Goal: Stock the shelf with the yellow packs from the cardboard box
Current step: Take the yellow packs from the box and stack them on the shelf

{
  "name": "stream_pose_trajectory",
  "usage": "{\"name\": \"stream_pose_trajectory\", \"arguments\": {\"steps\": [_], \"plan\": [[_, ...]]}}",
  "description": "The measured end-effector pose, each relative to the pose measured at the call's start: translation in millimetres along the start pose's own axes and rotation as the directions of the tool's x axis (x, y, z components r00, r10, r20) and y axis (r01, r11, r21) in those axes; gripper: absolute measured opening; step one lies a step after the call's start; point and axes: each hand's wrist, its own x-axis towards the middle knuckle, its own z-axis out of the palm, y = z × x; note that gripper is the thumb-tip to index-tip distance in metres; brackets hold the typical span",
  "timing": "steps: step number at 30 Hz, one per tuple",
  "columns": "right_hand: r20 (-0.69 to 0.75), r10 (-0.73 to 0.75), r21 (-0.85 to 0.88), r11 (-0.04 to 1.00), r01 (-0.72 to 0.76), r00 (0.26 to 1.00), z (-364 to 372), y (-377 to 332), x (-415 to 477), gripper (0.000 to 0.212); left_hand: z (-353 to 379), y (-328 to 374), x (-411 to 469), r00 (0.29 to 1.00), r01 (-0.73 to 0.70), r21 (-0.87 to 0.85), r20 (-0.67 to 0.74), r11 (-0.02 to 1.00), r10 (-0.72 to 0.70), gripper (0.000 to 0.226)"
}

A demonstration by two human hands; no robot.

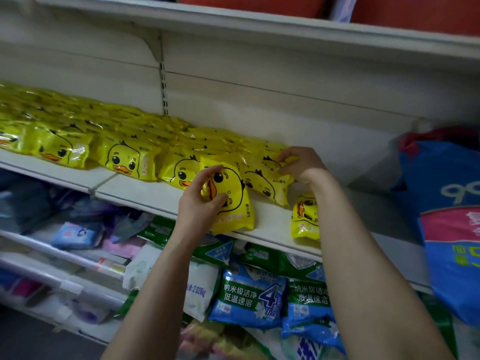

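Several yellow duck-print packs (122, 159) stand in rows along the white shelf (145, 193), filling its left and middle. My left hand (200, 196) grips a yellow pack (233, 201) turned sideways at the shelf's front edge. My right hand (296, 165) pinches the top of another pack (267, 183) standing at the right end of the row. One more yellow pack (305, 216) lies near the front edge, partly behind my right forearm. The cardboard box is out of view.
A big blue and pink bag (452, 219) stands on the shelf at the right. Bare shelf (368, 214) lies between it and the packs. Below hang green and blue detergent bags (249, 294) and mixed packets (75, 235). Another shelf board (259, 24) runs overhead.
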Motion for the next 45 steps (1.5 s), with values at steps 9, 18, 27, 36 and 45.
{"name": "stream_pose_trajectory", "arguments": {"steps": [9, 18, 27, 36, 45], "plan": [[-0.112, 0.030, 0.056, 0.998, -0.024, 0.993, 3.5, 12.0, -6.5, 0.029, 15.0, -5.5, 11.3, 0.998, -0.014, 0.059, 0.067, 0.998, 0.010, 0.055], [-0.108, 0.046, -0.057, 0.997, -0.052, 0.993, 14.5, 22.2, -15.9, 0.041, 28.0, -12.2, 19.6, 0.995, -0.041, 0.049, 0.088, 0.998, 0.037, 0.056], [-0.349, -0.058, -0.273, 0.961, -0.042, 0.935, 11.4, 15.4, -31.7, 0.045, 38.7, -11.6, 23.6, 0.996, -0.029, -0.044, 0.079, 0.999, 0.033, 0.059], [0.123, -0.032, 0.040, 0.999, 0.027, 0.992, 9.5, 20.5, -60.1, 0.062, 68.7, -4.7, 19.5, 1.000, 0.023, -0.263, 0.009, 0.965, -0.022, 0.053], [-0.044, -0.110, -0.299, 0.950, 0.092, 0.993, 13.8, 16.1, -49.7, 0.059, 62.0, -13.1, 15.9, 0.999, 0.010, 0.404, 0.044, 0.915, -0.030, 0.058]]}}
